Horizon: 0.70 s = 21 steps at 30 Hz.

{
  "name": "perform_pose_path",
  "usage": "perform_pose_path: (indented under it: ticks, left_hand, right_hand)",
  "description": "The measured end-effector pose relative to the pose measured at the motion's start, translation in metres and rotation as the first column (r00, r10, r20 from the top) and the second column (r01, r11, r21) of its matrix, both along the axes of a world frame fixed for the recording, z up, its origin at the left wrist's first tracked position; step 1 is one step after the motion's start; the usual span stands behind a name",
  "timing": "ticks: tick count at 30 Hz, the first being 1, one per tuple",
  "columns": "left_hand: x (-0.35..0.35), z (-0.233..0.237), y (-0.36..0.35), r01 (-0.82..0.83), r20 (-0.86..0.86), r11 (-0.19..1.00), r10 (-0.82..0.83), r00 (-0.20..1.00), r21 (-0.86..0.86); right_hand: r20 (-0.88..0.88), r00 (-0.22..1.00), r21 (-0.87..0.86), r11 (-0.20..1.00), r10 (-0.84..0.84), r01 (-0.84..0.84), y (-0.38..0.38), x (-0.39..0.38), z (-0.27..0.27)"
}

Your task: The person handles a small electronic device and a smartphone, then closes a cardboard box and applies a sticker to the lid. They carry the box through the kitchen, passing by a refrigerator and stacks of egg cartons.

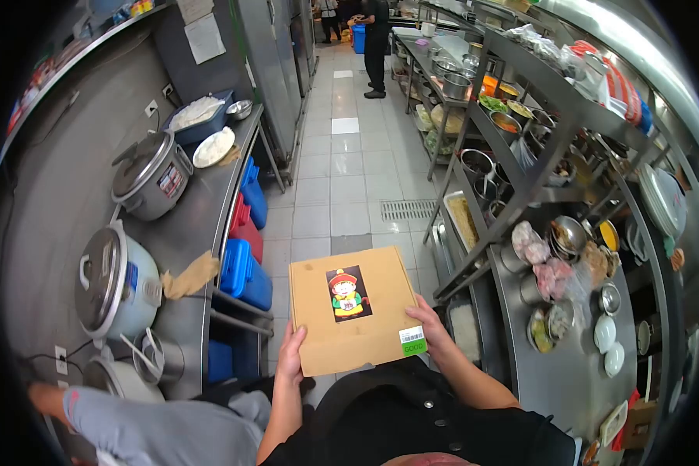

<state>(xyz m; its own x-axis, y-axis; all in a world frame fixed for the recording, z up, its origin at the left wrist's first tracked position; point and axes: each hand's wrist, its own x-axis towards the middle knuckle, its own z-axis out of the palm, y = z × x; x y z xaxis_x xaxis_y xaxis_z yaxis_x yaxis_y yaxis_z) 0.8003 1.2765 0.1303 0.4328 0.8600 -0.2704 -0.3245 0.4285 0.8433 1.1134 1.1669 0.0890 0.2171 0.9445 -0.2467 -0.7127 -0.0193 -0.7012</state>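
Observation:
Between my two hands is a flat brown cardboard box (388, 311), held level in front of my body. Its lid carries a dark picture of a cartoon figure in a red hat, plus a white and green label (412, 340) at the near right corner. My left hand (291, 351) grips the near left side, thumb on top. On the right side, my right hand (429, 322) holds the box with the thumb over the lid. The fingers beneath the box are hidden. The box looks closed, and its contents cannot be seen.
A steel counter (190, 233) with rice cookers (154, 175) runs along the left. A co-worker's grey sleeve (163, 423) is close at lower left. Steel shelves (536, 163) with pots and bowls line the right. Another person (376, 46) stands farther down the tiled aisle (347, 186).

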Motion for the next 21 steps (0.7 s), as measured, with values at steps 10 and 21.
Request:
perform_pose_path:
  ticks: [10,21]
  left_hand:
    - [0.147,0.063,0.197,-0.110,-0.153,0.971,0.145,0.978,0.213]
    - [0.251,0.027,0.528,-0.061,-0.119,0.929,0.112,0.987,0.364]
  right_hand:
    - [0.004,1.000,0.056,0.998,0.016,-0.017,0.250,0.143,0.049]
    - [0.104,0.995,-0.003,1.000,0.011,-0.011,0.538,0.255,0.037]
